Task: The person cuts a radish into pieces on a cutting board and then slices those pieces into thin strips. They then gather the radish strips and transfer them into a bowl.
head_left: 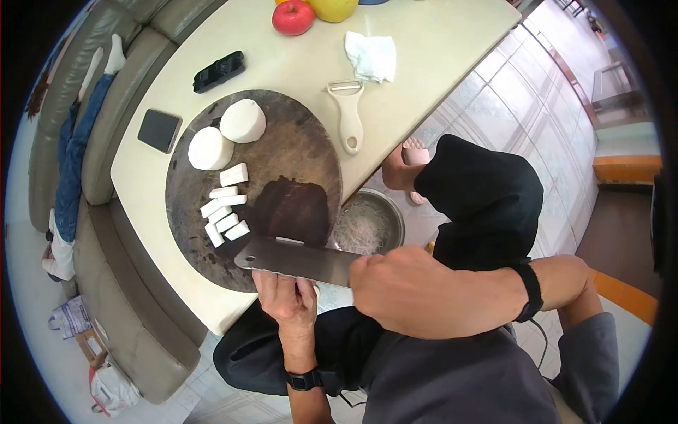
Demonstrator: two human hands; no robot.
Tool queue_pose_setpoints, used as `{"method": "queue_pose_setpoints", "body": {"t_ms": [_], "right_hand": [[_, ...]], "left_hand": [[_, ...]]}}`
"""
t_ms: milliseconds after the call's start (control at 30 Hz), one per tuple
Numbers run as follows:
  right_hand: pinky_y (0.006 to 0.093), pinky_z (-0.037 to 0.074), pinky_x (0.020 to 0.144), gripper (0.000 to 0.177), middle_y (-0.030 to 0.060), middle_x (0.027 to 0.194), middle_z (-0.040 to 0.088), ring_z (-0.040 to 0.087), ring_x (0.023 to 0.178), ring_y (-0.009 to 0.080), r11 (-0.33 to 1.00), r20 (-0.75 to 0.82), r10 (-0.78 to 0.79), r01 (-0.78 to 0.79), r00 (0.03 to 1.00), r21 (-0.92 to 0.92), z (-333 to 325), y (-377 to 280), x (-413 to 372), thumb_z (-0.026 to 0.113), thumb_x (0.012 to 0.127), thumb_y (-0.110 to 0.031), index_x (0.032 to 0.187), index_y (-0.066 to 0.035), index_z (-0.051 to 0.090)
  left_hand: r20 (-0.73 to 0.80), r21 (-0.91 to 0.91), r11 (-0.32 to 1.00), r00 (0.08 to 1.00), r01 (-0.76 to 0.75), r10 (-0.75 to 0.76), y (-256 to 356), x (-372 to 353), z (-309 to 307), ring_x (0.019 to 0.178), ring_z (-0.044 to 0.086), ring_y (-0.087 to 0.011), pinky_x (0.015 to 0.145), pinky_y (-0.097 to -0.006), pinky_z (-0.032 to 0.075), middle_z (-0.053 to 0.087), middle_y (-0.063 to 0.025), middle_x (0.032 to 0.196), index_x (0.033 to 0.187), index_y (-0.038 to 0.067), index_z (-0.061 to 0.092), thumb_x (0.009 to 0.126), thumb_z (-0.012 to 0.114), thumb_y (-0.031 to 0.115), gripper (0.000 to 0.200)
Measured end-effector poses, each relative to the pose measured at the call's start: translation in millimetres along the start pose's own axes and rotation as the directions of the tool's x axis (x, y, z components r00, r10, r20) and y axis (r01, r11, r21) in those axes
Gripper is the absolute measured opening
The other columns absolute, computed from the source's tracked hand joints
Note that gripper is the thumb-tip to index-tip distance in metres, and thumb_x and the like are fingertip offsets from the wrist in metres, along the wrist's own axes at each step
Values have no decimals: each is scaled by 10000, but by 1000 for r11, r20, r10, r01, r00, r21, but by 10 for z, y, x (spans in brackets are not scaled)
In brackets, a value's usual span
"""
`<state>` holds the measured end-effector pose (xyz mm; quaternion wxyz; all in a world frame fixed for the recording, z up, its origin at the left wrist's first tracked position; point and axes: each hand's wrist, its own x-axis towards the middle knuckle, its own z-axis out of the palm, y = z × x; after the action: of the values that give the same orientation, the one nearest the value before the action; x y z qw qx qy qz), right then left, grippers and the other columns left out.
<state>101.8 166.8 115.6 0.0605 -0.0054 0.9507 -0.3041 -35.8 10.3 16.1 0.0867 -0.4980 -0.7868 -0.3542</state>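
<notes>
Table (424, 42) is carrying a round wooden chopping board (296, 141). The right hand (409, 293) is clenching the handle of a cleaver (296, 259), holding it level over the board's near edge. A steel bowl (393, 212) below is already holding radish shreds (360, 230). The left hand (286, 297) is spreading open under the blade. Two radish chunks (242, 121) are lying uncut beside the cut radish slabs (224, 212).

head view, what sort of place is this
Likely a home living room used for food prep: a sofa beside the table, a cutting board with white vegetable pieces, and a cleaver in the right hand.
</notes>
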Motion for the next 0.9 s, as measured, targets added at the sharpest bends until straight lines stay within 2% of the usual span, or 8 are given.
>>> {"method": "queue_pose_setpoints", "body": {"t_ms": [200, 267, 333, 367, 533, 700, 767, 900], "right_hand": [[374, 470, 437, 240, 197, 627, 578, 632, 533, 296, 996, -56, 16, -21, 998, -84, 31, -26, 34, 638, 637, -11, 795, 137, 533], [383, 468, 442, 213, 193, 624, 574, 618, 520, 312, 999, -51, 41, -40, 998, 27, -75, 3, -30, 637, 643, -9, 781, 107, 524], [378, 480, 458, 163, 176, 633, 579, 633, 555, 308, 998, -14, 54, -54, 998, 13, -140, -5, -72, 641, 677, -29, 771, 88, 578], [374, 492, 474, 128, 159, 642, 585, 648, 589, 304, 997, 24, 72, -72, 997, 0, -163, -11, -91, 645, 710, -49, 761, 69, 632], [379, 492, 462, 112, 160, 629, 579, 641, 559, 304, 996, 9, 81, -81, 997, -36, -181, -106, -187, 639, 695, -39, 714, 65, 602], [373, 503, 468, 105, 160, 627, 580, 649, 568, 299, 995, 26, 93, -92, 995, -50, -126, -56, -217, 640, 677, -38, 705, 57, 602], [378, 473, 447, 207, 154, 601, 552, 613, 511, 294, 998, 4, 57, -57, 998, -37, -97, -34, -209, 639, 658, -46, 779, 85, 533], [372, 474, 441, 196, 163, 597, 557, 618, 509, 280, 996, -27, 38, -40, 999, -85, 17, -71, -84, 642, 657, -47, 754, 93, 546]], "left_hand": [[-6, -4, 1000, 1000, -10, 9, -29, -37, -1, 911, 573, -404, 846, -461, 459, 619, -186, 962, 944, -38, 650, 742, 613, -41, 206], [-16, -3, 1000, 1000, 2, -2, -4, -36, 6, 912, 574, -401, 840, -452, 463, 618, -185, 963, 942, -38, 651, 737, 616, -46, 208], [-59, -28, 1000, 998, 7, -9, 30, 4, 28, 896, 576, -403, 821, -470, 470, 605, -196, 959, 820, -41, 628, 701, 640, -51, 120], [-60, -27, 1000, 998, 8, -9, 22, -3, 19, 896, 576, -403, 821, -470, 470, 605, -196, 959, 820, -41, 628, 701, 640, -51, 120], [-55, 15, 998, 997, -60, 61, -11, 10, 17, 855, 569, -385, 780, -438, 477, 598, -186, 936, 805, -34, 617, 685, 619, -67, 124], [-24, -10, 1000, 1000, -13, 12, -14, -34, 3, 874, 572, -396, 780, -452, 477, 605, -185, 956, 848, -33, 632, 680, 617, -66, 172], [-16, -14, 1000, 1000, 0, 0, -11, -34, 8, 883, 573, -401, 785, -456, 478, 607, -185, 962, 865, -33, 638, 680, 620, -62, 188], [-49, 2, 999, 998, -51, 51, -9, 13, 9, 881, 579, -403, 799, -462, 478, 612, -184, 966, 883, -35, 646, 675, 618, -71, 213]]}}
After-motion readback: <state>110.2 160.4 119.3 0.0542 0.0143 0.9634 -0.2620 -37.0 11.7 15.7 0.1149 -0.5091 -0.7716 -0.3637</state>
